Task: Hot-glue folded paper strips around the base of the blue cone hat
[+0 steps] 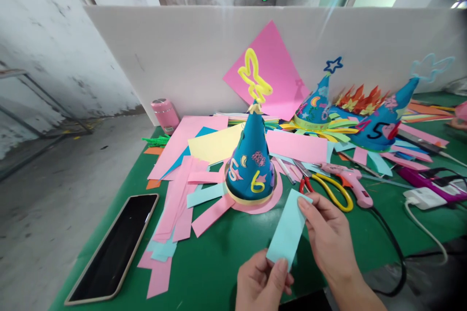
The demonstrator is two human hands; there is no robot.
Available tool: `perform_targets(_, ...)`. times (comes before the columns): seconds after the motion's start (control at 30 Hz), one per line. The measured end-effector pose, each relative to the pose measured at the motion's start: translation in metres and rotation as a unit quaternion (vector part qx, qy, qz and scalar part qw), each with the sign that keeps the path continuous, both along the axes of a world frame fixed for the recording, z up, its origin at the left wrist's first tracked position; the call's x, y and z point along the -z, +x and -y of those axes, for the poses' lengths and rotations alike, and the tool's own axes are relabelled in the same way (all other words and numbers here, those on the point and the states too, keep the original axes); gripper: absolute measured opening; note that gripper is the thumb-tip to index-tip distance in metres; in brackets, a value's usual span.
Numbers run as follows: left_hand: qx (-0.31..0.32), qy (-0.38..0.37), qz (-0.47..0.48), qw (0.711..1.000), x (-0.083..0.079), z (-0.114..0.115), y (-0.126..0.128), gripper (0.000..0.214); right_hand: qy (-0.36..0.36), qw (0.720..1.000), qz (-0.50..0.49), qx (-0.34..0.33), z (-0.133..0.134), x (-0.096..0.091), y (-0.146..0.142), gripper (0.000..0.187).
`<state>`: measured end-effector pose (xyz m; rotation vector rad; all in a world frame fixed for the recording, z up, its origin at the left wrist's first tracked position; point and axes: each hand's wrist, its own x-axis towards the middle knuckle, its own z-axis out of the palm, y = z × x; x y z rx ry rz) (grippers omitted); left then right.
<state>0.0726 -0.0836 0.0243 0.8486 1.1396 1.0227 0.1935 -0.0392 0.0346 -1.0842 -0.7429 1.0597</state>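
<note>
My left hand [263,279] pinches the lower end of a light blue paper strip [288,228]. At the strip's upper right corner, my right hand [328,233] grips it between thumb and fingers. Just beyond stands a blue paper cone hat [251,165], upright, with a yellow 6, small cutouts and a yellow butterfly-like pipe cleaner shape [253,77] on its tip. Pink and blue strips stick out from under its base on the left. Loose pink paper strips [175,204] lie in a pile left of the hat.
Scissors with yellow and red handles [333,192] and a pink glue gun [348,180] lie to the right. Behind them stand two more blue cone hats [315,107], [383,126]. A phone [115,248] rests at the left edge. A purple power strip [430,187] has cables. A pink bottle [166,115] stands at the back.
</note>
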Motion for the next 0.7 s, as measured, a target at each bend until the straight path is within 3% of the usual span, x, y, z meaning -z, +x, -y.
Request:
perform_targets(0.27, -0.013, 0.011, -0.020, 1.000, -0.003, 0.001, -0.001, 0.038, 0.013, 1.000, 0.007, 0.026, -0.001, 0.004, 0.000, 0.017)
perform_targets(0.5, 0.009, 0.012, -0.030, 0.999, 0.004, 0.006, -0.004, 0.036, 0.016, 1.000, 0.000, -0.018, -0.002, 0.003, -0.002, 0.017)
perform_targets(0.6, 0.021, 0.066, -0.052, 0.996, 0.001, 0.008, -0.013, 0.031, 0.017, 0.999, 0.002, -0.045, 0.002, 0.001, 0.002, 0.015)
perform_targets(0.7, -0.009, 0.134, -0.092, 0.987, -0.011, 0.003, -0.024, 0.037, 0.021, 0.994, 0.035, -0.101, 0.006, -0.005, 0.005, 0.017)
